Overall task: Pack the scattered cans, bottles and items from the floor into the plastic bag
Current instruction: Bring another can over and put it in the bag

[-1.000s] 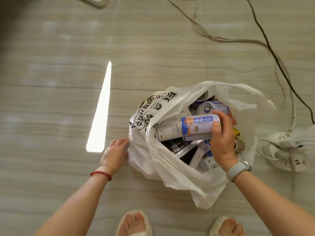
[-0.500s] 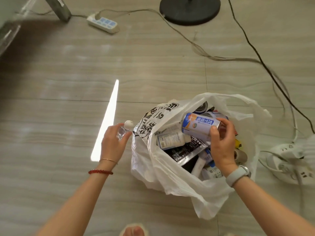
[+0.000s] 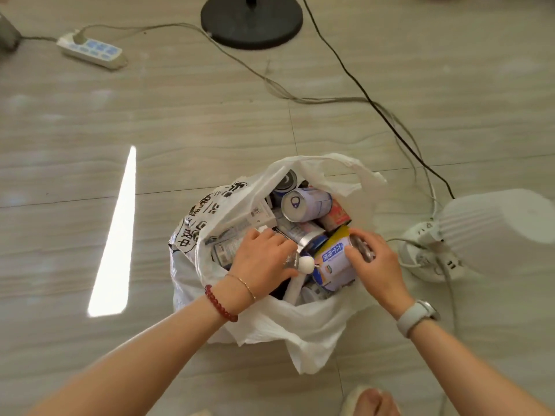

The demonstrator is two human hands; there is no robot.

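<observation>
1. Over the left side of the plastic bag's [image 3: 264, 322] mouth, the left hand [image 3: 260, 257] reaches in with its fingers curled round a small clear bottle with a round white cap [image 3: 305, 263]; most of the bottle is hidden under the palm.
2. To do this step well, I would lower the bottle into a gap between the packed items before letting go, so it does not roll out over the rim.
3. At the middle, the bag stands open on the floor [image 3: 150, 115], white with black print on its left wall, and looks nearly full of cans, cartons and packets, among them a can with a ring-pull end [image 3: 306, 204] toward the far side.
4. On the right side of the mouth, the right hand [image 3: 377, 265] clamps its fingers on a blue-and-white can [image 3: 333, 264] lying tilted on the pile; pressing it down flat would keep it from slipping.
</observation>
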